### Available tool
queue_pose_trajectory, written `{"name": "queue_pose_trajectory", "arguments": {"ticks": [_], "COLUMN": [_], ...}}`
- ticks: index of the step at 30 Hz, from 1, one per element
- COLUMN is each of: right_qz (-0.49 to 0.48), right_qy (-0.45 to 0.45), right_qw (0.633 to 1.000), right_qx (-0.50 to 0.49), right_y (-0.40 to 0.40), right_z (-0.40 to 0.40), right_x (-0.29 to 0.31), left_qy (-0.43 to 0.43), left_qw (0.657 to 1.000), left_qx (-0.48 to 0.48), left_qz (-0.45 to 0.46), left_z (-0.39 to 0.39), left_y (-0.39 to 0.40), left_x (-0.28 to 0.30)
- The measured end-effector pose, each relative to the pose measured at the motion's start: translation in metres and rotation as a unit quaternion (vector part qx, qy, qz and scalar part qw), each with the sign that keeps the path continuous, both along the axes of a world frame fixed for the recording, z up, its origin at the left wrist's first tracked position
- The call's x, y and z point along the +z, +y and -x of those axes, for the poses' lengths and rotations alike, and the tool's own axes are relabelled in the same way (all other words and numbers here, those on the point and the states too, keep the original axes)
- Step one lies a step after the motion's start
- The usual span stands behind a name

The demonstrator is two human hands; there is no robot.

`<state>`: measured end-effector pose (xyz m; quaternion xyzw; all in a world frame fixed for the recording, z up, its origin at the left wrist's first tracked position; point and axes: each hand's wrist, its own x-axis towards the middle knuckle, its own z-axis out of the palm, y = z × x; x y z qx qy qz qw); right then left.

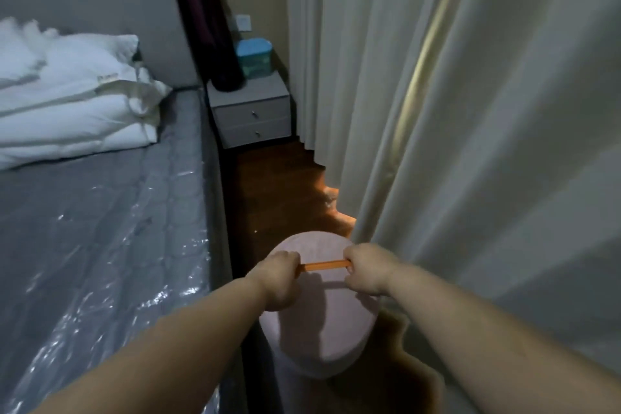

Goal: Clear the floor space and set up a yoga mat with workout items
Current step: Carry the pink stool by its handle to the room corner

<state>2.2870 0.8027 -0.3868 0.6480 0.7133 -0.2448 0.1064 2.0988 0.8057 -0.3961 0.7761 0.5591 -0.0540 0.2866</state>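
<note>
An orange resistance band (pixel 325 265) is being stretched taut above the pink stool (pixel 322 323), the left hand (pixel 279 279) and right hand (pixel 368 267) each gripping an end. The rolled yoga mat (pixel 205 20) is still leaning on the nightstand (pixel 250 107); floor setup looks barely begun.

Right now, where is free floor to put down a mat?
Bare wood floor runs between bed and curtain, from nightstand to pink stool. Near you the stool fills the gap; both hands hold an orange band above it.
</note>
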Motion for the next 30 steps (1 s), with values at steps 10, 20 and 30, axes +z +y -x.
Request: {"name": "queue_pose_trajectory", "arguments": {"ticks": [10,20,30], "right_qz": [0.006,0.051,0.113], "right_qy": [0.015,0.018,-0.001], "right_qw": [0.991,0.984,0.98], "right_qx": [0.132,0.171,0.163], "right_y": [0.28,0.53,0.749], "right_z": [0.052,0.097,0.175], "right_x": [-0.008,-0.014,-0.08], "left_qy": [0.016,0.037,0.017], "left_qw": [0.993,0.983,0.985], "left_qx": [0.117,0.18,0.152], "left_qz": [-0.022,0.007,0.08], "left_z": [0.048,0.085,0.165], "left_y": [0.231,0.456,0.686], "left_x": [-0.002,-0.003,-0.083]}}
